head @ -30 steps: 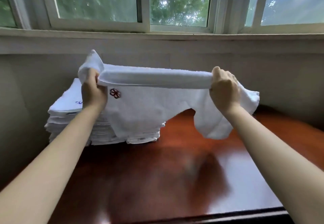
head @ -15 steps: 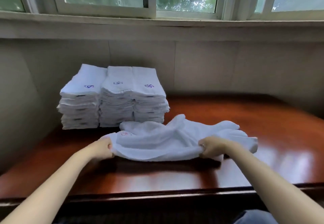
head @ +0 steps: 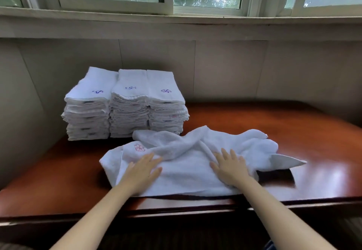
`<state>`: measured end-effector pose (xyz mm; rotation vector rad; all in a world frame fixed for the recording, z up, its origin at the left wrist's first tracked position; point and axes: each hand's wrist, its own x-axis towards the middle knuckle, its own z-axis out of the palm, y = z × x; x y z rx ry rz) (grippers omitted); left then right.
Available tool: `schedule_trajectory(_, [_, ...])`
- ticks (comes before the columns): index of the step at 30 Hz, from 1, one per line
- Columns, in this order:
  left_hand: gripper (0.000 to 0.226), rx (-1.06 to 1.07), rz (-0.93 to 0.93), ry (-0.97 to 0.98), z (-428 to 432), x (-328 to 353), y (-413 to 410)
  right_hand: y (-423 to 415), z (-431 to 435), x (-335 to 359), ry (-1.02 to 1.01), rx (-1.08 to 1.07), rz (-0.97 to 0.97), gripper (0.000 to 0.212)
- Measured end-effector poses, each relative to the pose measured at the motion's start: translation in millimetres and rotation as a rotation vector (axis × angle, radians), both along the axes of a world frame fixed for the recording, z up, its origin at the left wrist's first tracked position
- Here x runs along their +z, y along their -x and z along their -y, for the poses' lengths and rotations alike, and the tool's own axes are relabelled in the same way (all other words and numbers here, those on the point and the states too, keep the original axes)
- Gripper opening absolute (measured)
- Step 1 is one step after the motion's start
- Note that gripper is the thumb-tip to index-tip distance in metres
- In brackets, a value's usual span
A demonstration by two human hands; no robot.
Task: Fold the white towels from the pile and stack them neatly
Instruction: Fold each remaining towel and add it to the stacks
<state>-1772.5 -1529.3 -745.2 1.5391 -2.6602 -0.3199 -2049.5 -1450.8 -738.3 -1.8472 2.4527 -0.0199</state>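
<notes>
A rumpled white towel [head: 188, 159] with a red embroidered mark lies on the wooden table [head: 58, 171], near its front edge. My left hand [head: 142, 171] lies flat on the towel's left part with straight fingers. Flat on its middle, fingers spread, rests my right hand [head: 230, 168]. Behind the towel, at the table's back left, stand three side-by-side stacks of folded white towels [head: 125, 104] with blue marks on top.
The wall and a window sill [head: 176, 28] run behind the table. The table's front edge [head: 195, 208] is just below the towel. Bare glossy wood [head: 323, 151] stretches to the right of the towel.
The towel, held stretched in the air a second ago, came down onto the table. Both hands let go of its edge and now press flat on top of it.
</notes>
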Motion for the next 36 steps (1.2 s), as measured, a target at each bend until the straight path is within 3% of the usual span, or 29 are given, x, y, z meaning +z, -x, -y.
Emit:
schedule_trajectory(5, [0.052, 0.128, -0.002, -0.071, 1.6, -4.7, 1.9, 15.8, 11.5, -8.6, -0.033, -0.011, 0.101, 0.058])
schedule_trajectory(8, [0.054, 0.219, 0.044, 0.013, 2.4, 7.3, 3.0, 33.7, 14.5, 0.0, -0.090, -0.075, 0.205, 0.056])
schedule_trajectory(11, [0.048, 0.306, 0.322, 0.098, 1.7, 21.9, 6.6, 56.7, 5.3, 5.0, -0.072, -0.153, 0.240, 0.052])
schedule_trajectory(14, [0.050, 0.347, 0.511, 0.154, -11.4, 31.7, 25.7, 66.7, -9.2, 5.2, 0.018, -0.242, 0.199, 0.064])
schedule_trajectory(16, [0.037, 0.286, 0.398, 0.242, -20.3, 32.6, 46.6, 71.5, -14.3, 9.9, 0.136, -0.296, 0.227, 0.064])
schedule_trajectory(18, [0.029, 0.104, 0.148, 0.281, -29.0, 30.0, 72.0, 77.1, -19.5, 17.3, 0.256, -0.359, 0.216, 0.055])
schedule_trajectory(21, [0.043, -0.173, -0.118, 0.043, -35.8, 15.8, 117.9, 87.0, -30.5, 21.9, 0.409, -0.391, 0.208, 0.046])
schedule_trajectory(23, [0.052, -0.150, -0.128, -0.035, -32.1, 5.6, 147.1, 93.3, -40.0, 18.8, 0.430, -0.367, 0.270, 0.050])
schedule_trajectory(26, [0.062, 0.006, -0.072, -0.054, -20.8, -6.3, 177.5, 101.8, -52.1, 6.9, 0.228, -0.347, 0.294, 0.064])
schedule_trajectory(31, [0.066, 0.145, 0.110, 0.085, 4.3, 3.9, 202.6, 106.2, -60.9, 9.4, -0.001, -0.557, 0.208, 0.078])
schedule_trajectory(34, [0.067, 0.155, 0.023, 0.206, 21.9, 22.9, 219.0, 107.0, -61.5, 23.5, -0.082, -0.676, 0.139, 0.076])
schedule_trajectory(36, [0.054, 0.090, -0.073, 0.288, 31.7, 26.9, 233.0, 110.7, -57.6, 31.6, -0.076, -0.722, 0.103, 0.071])
